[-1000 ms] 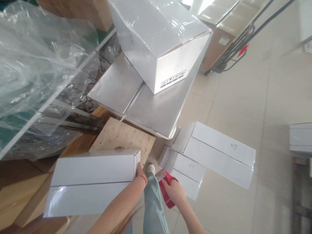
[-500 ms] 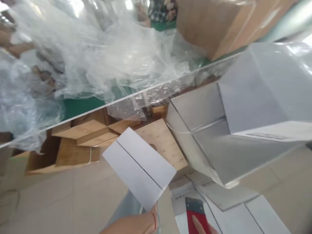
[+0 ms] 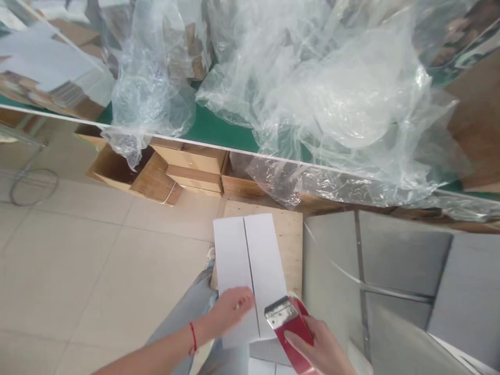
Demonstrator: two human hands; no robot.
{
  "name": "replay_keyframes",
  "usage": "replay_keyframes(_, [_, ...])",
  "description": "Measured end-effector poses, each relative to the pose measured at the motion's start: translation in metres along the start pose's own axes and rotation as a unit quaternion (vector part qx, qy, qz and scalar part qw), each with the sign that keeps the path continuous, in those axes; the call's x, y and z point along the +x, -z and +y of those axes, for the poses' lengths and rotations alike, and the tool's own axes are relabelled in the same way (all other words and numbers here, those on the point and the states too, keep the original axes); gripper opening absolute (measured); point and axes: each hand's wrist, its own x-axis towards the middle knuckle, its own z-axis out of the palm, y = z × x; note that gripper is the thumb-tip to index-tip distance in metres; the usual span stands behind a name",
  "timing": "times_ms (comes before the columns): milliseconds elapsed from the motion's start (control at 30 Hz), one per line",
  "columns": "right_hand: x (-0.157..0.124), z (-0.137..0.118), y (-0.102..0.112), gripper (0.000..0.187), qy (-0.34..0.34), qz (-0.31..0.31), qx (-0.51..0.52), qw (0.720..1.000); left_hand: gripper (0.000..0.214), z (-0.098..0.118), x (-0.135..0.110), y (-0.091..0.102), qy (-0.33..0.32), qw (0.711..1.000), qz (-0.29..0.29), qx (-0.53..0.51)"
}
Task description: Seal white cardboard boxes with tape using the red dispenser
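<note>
A white cardboard box with a dark seam down its top stands in front of me, between my knees. Over its near part is my left hand, with fingers curled in; whatever they may hold is too blurred to make out. A red string circles that wrist. My right hand grips a red tape dispenser, whose metal toothed end points at the box's right side. The dispenser's head overlaps the box's near right edge; whether it touches I cannot tell.
A wooden board lies beyond the box. Large grey-white cartons crowd the right side. Ahead runs a green table heaped with clear plastic film. Brown cartons sit under its edge. Tiled floor is at left.
The view has swung left and levelled. The white box now stands upright lengthwise before me. My left hand has come over its top, and the tape dispenser has come up beside it.
</note>
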Motion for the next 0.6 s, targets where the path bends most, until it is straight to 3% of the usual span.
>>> replay_keyframes(100, [0.020, -0.068, 0.026, 0.031, 0.025, -0.050, -0.073, 0.996, 0.047, 0.024, 0.020, 0.047, 0.012, 0.991, 0.051, -0.126])
replay_keyframes(200, [0.037, -0.109, 0.039, 0.023, 0.027, -0.087, -0.113, 0.989, 0.051, 0.035, 0.029, 0.065, 0.023, 0.964, 0.051, -0.259])
replay_keyframes(400, [0.071, -0.147, 0.051, 0.019, 0.026, -0.152, -0.229, 0.961, 0.025, 0.030, 0.038, 0.050, 0.042, 0.909, 0.127, -0.396])
replay_keyframes(600, [0.112, -0.173, 0.058, 0.022, 0.034, -0.194, -0.319, 0.927, 0.019, 0.018, 0.051, 0.042, 0.048, 0.883, 0.272, -0.381])
